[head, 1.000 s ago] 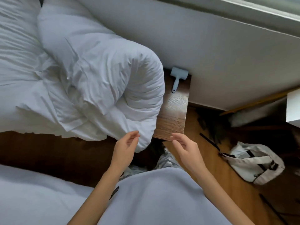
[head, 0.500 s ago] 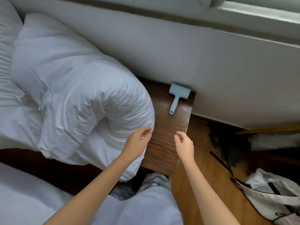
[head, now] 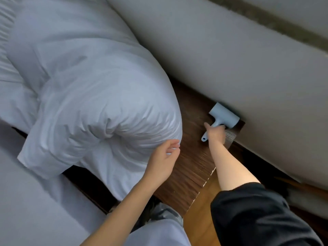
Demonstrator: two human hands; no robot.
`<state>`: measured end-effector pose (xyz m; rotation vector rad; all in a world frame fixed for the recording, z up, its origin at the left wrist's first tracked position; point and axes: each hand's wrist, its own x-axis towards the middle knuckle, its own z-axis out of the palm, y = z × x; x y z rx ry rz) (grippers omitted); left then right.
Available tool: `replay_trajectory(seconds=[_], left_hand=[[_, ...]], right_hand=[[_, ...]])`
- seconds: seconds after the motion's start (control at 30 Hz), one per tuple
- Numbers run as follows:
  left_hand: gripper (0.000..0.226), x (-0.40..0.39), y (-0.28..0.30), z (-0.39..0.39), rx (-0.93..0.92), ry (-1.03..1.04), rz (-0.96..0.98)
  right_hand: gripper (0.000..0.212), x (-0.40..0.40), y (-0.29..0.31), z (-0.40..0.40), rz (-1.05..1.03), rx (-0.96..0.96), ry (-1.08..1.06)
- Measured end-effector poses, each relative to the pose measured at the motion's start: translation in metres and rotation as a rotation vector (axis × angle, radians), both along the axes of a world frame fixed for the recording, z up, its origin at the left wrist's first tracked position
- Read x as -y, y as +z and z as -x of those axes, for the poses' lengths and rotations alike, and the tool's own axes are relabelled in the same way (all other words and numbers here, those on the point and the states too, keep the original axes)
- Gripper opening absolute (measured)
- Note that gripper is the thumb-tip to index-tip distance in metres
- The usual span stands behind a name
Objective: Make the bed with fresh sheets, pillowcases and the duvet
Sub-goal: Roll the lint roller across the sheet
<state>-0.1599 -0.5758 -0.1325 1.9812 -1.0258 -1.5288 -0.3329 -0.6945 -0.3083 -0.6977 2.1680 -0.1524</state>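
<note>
A: Entry, head view. Where is the bedding?

B: The rolled white duvet [head: 92,96] lies bunched across the left of frame, its rounded end overhanging the dark wooden surface [head: 191,167] beside the bed. A flat pale sheet [head: 35,201] covers the lower left corner.

A: Left hand?

B: Left hand [head: 162,161] is just beside the end of the duvet roll, palm toward the fabric, fingers [head: 173,145] loosely curved and slightly apart. Fingertips look to be at the cloth; cannot tell whether they touch. Nothing is pinched.

A: Right hand?

B: Right hand [head: 215,134] is reached out over the surface onto the handle of a light-blue lint roller [head: 224,117]. The roller's head sits against the grey padded wall panel [head: 230,59]; the handle's end pokes out below the hand. Fingers are on the far side of the hand, so cannot tell whether they are wrapped round the handle or only resting on it.

A: Other?

B: Black sleeve [head: 257,215] on the right upper arm; wood floor [head: 204,210] beneath.
</note>
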Motion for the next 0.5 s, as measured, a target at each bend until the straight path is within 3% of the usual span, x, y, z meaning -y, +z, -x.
replay_trajectory(seconds=[0.13,0.3,0.37,0.5], left_hand=[[0.026,-0.006,-0.009,-0.002,-0.015,0.033,-0.022],[0.025,-0.026,-0.002,-0.014,-0.019,0.101,-0.008],[0.026,-0.039,0.0,-0.022,-0.019,0.123,-0.006],[0.028,-0.076,0.005,-0.036,-0.042,0.183,-0.022]], right_hand=[[0.051,0.002,-0.02,-0.01,0.003,-0.042,-0.021],[0.03,-0.01,-0.008,-0.004,0.141,0.078,-0.192],[0.022,-0.03,0.004,0.002,0.183,0.086,-0.133],[0.026,-0.093,0.059,0.006,0.29,0.027,0.044]])
